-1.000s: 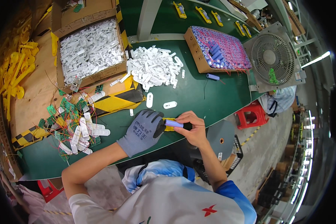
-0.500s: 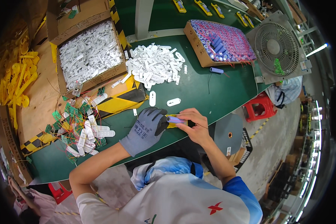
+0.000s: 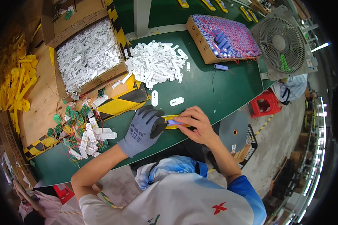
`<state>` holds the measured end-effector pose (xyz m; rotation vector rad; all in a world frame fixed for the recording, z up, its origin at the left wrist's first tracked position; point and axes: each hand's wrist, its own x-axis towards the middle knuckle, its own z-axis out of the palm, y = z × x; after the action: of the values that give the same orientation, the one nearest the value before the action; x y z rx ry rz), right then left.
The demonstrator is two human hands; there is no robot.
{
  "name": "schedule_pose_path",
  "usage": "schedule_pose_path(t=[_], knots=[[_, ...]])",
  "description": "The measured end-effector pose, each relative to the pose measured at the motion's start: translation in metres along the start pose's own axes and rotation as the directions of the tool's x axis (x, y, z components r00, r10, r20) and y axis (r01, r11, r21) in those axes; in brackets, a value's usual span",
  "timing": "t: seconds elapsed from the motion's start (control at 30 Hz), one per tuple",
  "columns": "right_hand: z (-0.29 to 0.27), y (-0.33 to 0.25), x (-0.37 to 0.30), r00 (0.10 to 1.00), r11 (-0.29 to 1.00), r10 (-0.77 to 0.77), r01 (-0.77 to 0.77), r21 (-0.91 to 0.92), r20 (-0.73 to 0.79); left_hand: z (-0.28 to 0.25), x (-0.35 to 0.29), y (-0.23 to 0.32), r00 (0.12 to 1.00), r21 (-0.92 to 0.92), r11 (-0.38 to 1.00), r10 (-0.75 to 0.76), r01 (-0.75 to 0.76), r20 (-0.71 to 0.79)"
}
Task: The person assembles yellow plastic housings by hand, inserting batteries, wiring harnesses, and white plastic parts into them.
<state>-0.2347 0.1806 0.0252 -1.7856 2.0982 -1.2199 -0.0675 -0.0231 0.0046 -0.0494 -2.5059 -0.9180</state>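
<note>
In my gloved left hand (image 3: 143, 128), fingers are closed round the left end of a small yellow plastic casing (image 3: 172, 127) near the bench's front edge. A purple cylindrical battery cell (image 3: 172, 122) lies lengthwise in the casing, partly hidden by fingers. My bare right hand (image 3: 198, 125) pinches the cell's right end and touches the casing. Just beyond my hands, two white oval plastic covers (image 3: 177, 101) lie flat on the green bench top (image 3: 199, 90).
White plastic parts form a pile (image 3: 154, 62) beside a full cardboard box (image 3: 118, 69). Green circuit boards with wires (image 3: 73, 112) lie left. A carton of purple cells (image 3: 202, 48), one loose cell (image 3: 221, 67) and a fan (image 3: 281, 44) stand right. Yellow casings (image 3: 20, 80) heap far left.
The cell has gone from raised over the yellow casing to lying lower in it, with my right fingers moving along. The whole view has shifted slightly.
</note>
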Motion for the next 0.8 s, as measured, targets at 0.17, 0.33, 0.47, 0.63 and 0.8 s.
schedule_pose_path(t=[0.17, 0.33, 0.47, 0.63, 0.8], knots=[[0.0, 0.003, -0.001, 0.991, 0.977, -0.134, 0.136, -0.164, 0.023, 0.007, -0.003, -0.001, 1.0, 0.007, 1.0, 0.007, -0.007, -0.012], [-0.005, 0.005, -0.002, 0.997, 0.991, -0.058, 0.064, -0.115, 0.059, 0.011, -0.004, 0.0, 1.0, 0.006, 1.0, -0.001, 0.001, 0.003], [-0.005, 0.002, 0.001, 0.996, 0.991, -0.067, 0.073, -0.115, 0.055, 0.005, -0.001, 0.003, 1.0, 0.008, 1.0, 0.012, -0.012, 0.001], [-0.007, 0.0, 0.005, 0.995, 0.981, -0.082, 0.091, -0.171, 0.063, -0.022, 0.013, 0.012, 0.995, -0.057, 0.998, -0.029, 0.034, 0.092], [-0.004, 0.007, -0.001, 0.998, 0.998, -0.052, 0.051, -0.042, -0.022, -0.007, 0.002, 0.006, 0.995, 0.098, 0.993, 0.054, -0.062, 0.083]])
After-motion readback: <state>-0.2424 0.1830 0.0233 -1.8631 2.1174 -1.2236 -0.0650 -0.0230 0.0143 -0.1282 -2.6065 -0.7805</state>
